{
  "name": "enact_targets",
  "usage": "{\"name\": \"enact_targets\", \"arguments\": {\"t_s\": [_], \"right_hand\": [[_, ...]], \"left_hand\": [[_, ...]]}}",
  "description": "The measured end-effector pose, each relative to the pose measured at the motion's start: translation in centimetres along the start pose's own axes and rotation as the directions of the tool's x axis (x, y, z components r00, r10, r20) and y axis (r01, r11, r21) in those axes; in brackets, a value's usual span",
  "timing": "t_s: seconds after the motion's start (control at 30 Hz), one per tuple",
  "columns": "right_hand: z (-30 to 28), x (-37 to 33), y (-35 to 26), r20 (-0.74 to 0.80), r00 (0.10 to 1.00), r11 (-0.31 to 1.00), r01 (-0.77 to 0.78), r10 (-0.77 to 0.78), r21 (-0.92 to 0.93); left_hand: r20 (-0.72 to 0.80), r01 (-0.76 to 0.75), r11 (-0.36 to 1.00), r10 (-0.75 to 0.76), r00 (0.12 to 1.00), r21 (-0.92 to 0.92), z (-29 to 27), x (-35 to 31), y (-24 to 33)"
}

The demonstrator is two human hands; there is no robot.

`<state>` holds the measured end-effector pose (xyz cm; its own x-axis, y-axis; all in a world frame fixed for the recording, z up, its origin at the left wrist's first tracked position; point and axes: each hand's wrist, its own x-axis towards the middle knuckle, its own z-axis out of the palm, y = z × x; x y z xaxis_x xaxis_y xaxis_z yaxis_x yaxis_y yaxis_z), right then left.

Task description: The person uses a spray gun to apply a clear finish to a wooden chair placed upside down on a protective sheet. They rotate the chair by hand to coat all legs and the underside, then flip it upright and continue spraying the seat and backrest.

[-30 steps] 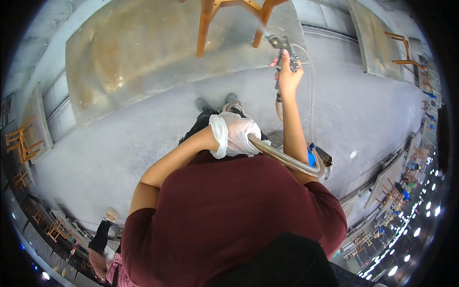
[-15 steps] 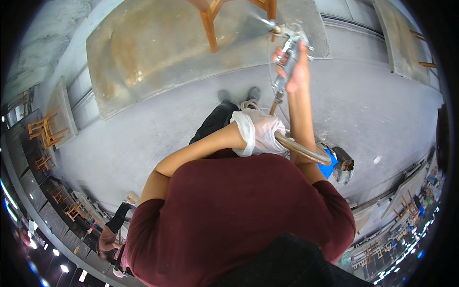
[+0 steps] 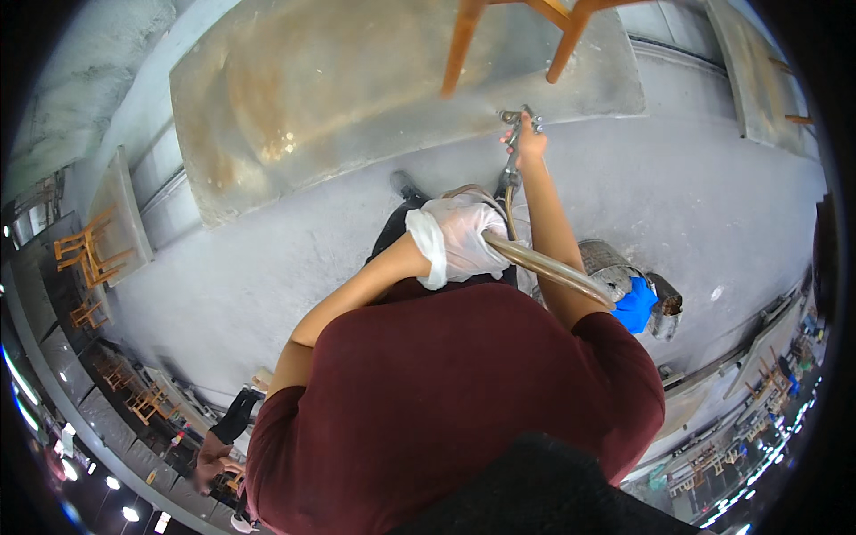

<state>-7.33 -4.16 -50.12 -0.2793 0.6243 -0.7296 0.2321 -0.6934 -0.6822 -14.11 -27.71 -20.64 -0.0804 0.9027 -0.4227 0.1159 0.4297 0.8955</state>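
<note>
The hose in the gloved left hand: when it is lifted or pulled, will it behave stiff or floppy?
Probably flexible but springy: the hose runs in a smooth curve from the left hand toward the spray gun in the right hand, without sharp kinks. It looks smooth, so the glove may slip on it.

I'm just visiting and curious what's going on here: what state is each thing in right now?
Left hand: gloved in white, closed around the hose.
Hose: bent, running back under the right arm.
Right hand: bare, raised, gripping the spray gun.
Spray gun: held up near the chair legs.
Wooden chair: standing on a stained board.
</note>
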Motion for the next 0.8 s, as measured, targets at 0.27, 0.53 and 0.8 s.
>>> {"name": "enact_targets", "arguments": {"t_s": [0.27,0.53,0.8], "right_hand": [[12.9,-8.5,1.6,0.444,0.799,0.195,0.55,-0.407,-0.812],[10.2,-26.2,-14.4,0.405,0.512,0.011,0.63,-0.757,-0.777],[6.1,-43.5,-19.7,-0.099,0.314,0.282,0.615,-0.944,-0.737]], "left_hand": [[-0.048,-0.096,0.992,0.093,0.995,-0.08,-8.5,-8.2,-6.7],[0.158,-0.383,0.924,0.376,0.913,0.014,-13.0,-6.1,-4.5],[0.492,-0.694,0.697,0.674,0.551,-0.178,-11.5,-2.4,1.9]]}}
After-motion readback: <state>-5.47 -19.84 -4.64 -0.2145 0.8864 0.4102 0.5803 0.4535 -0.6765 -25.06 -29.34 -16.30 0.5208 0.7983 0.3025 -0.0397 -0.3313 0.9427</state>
